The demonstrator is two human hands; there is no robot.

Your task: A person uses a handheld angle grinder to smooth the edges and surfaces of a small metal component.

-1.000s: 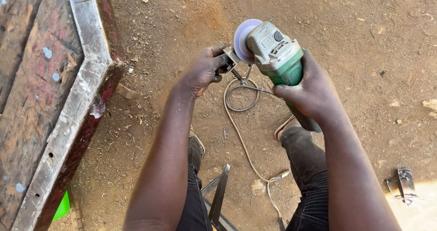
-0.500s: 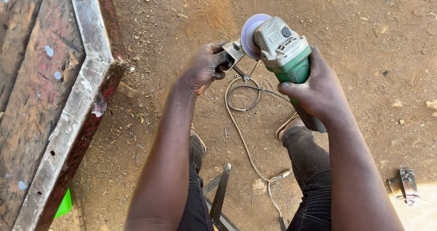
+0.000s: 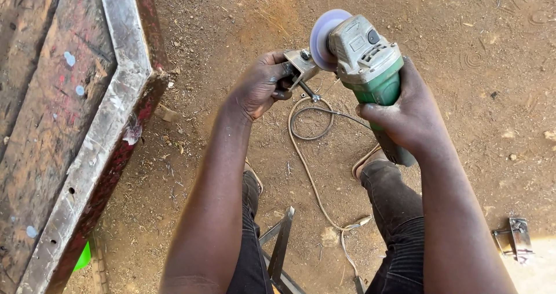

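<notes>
Holding a grinder and a small metal part over bare earth

Item 1. Right hand point(image 3: 408, 117): grip closed around the green body of an angle grinder point(image 3: 370, 62), fingers wrapped over the top, thumb side toward the head. Tool held in the air above the ground, tilted, head pointing up and left in the view.

Item 2. Angle grinder: grey gear head, green casing, pale round disc point(image 3: 325, 38) mounted at the head, seen nearly edge-on. Dark rear handle shows below the right hand.

Item 3. Left hand point(image 3: 263, 85): grip closed on a small metal piece point(image 3: 302, 65), fingers curled around its near end. Piece sits just beside the disc; whether it touches the disc cannot be told. A thin pin or bolt point(image 3: 308, 91) sticks out below the piece.

Item 4. Power cable point(image 3: 313, 155): light-coloured, loops on the ground below the hands, then runs down between the legs.

Item 5. Ground point(image 3: 475, 28): reddish-brown dirt with scattered chips and straw.

Item 6. Metal frame point(image 3: 110, 114): angled steel section, grey with red paint and rust, lying at left.

Item 7. Dark angle-iron bars point(image 3: 281, 247): between the knees, at bottom centre.

Item 8. Small metal bracket point(image 3: 515, 239): on the ground at lower right, well apart from the hands.
</notes>
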